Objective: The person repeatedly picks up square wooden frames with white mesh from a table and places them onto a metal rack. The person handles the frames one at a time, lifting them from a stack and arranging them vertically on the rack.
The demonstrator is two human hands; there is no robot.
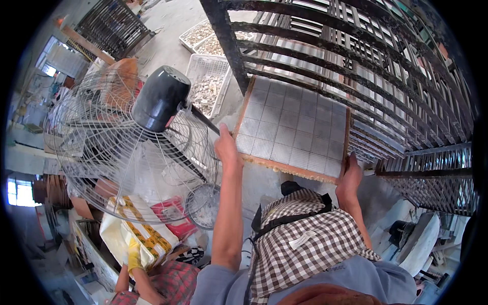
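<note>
A flat rectangular board (pixel 292 129) carries a grid of pale grey, finely ribbed squares, with a rough orange-brown edge. Both my hands grip it at its sides. At its left edge is my left hand (pixel 226 146), thumb on the side and the other fingers hidden underneath. My right hand (pixel 349 175) closes on the near right corner, its fingers mostly out of sight. The far end of the board meets the dark slatted metal rack (pixel 305 38); whether it rests on a slat I cannot tell. The board looks roughly level.
Close on my left stands a large wire-caged fan (pixel 161 99). White plastic crates (pixel 222 68) of small pieces sit on the floor beyond. At lower left a co-worker's yellow-gloved hand (pixel 134 256) touches a white and yellow sack (pixel 119 223). Another rack (pixel 427 175) stands at right.
</note>
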